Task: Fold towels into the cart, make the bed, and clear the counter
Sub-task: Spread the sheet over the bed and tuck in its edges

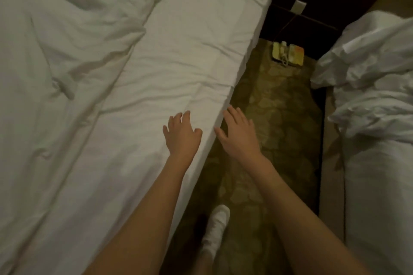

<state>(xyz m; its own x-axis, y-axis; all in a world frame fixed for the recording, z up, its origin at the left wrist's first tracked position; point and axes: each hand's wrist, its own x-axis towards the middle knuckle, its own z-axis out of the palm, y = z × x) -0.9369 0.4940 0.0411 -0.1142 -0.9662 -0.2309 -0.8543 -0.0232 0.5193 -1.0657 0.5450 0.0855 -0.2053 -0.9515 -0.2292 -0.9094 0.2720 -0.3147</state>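
A bed with a white fitted sheet (190, 51) fills the left and middle of the head view. A crumpled white duvet (67, 40) lies bunched over its left half. My left hand (182, 135) lies palm down on the sheet near the mattress's right edge, fingers spread. My right hand (238, 133) reaches out just past that edge, fingers straight and spread, its fingertips close to the mattress side. Neither hand holds anything.
A patterned carpet aisle (274, 140) runs between this bed and a second bed (380, 185) on the right, heaped with rumpled white bedding (368, 73). A telephone (288, 53) sits on a dark nightstand at the aisle's far end. My white shoe (216, 227) stands in the aisle.
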